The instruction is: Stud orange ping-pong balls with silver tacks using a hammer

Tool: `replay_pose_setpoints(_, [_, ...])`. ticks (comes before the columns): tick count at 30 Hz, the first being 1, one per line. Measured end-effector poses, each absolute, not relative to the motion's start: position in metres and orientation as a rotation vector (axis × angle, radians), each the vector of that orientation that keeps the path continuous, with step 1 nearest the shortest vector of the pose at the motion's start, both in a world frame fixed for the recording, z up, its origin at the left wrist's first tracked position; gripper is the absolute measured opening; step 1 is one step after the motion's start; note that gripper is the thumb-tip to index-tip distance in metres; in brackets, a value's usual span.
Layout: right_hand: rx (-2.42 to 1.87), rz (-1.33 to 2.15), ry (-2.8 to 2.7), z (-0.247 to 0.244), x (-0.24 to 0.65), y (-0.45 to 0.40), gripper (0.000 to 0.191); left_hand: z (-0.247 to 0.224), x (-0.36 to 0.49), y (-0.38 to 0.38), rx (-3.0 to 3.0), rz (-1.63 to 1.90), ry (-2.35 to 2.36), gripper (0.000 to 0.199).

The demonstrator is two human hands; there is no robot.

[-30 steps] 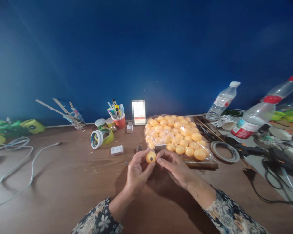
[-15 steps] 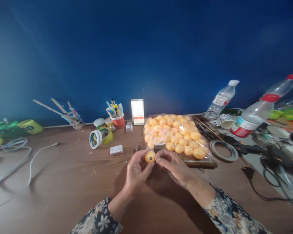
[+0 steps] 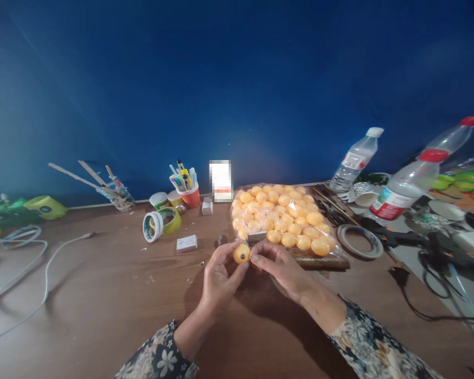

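Observation:
Between the thumb and fingers of my left hand (image 3: 220, 276) is a small yellow-orange ball (image 3: 240, 253) with a dark round spot facing me. My right hand (image 3: 280, 268) has its thumb and fingertips pinched together at the ball's right side. Whatever those fingertips may hold is too small to make out. Just behind both hands lies a clear plastic bag (image 3: 278, 210) full of similar yellow-orange balls.
A small white box (image 3: 187, 243) and a yellow tape roll (image 3: 170, 221) lie left of my hands. Behind them stands a red cup of pens (image 3: 189, 197). Rightward are a grey tape roll (image 3: 359, 242), plastic bottles (image 3: 395, 197) and a black plug (image 3: 400, 275). A white cable (image 3: 47, 273) runs along the left.
The view has shifted very slightly, so the background sits a little further left. Both hands keep almost the same pose around the ball.

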State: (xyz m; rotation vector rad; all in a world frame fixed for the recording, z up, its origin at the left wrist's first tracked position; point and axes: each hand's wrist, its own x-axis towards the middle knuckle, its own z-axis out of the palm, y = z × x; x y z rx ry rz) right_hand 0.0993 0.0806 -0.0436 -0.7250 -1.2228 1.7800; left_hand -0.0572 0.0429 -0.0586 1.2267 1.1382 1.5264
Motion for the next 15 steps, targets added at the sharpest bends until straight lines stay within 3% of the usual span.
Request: replay_pose_setpoints(15, [-0.747,1.784,-1.231,-0.0394,0.0988,0.0809,0.023,-0.0588,-0.0578,0.0429,1.24,1.537,1.171,0.038])
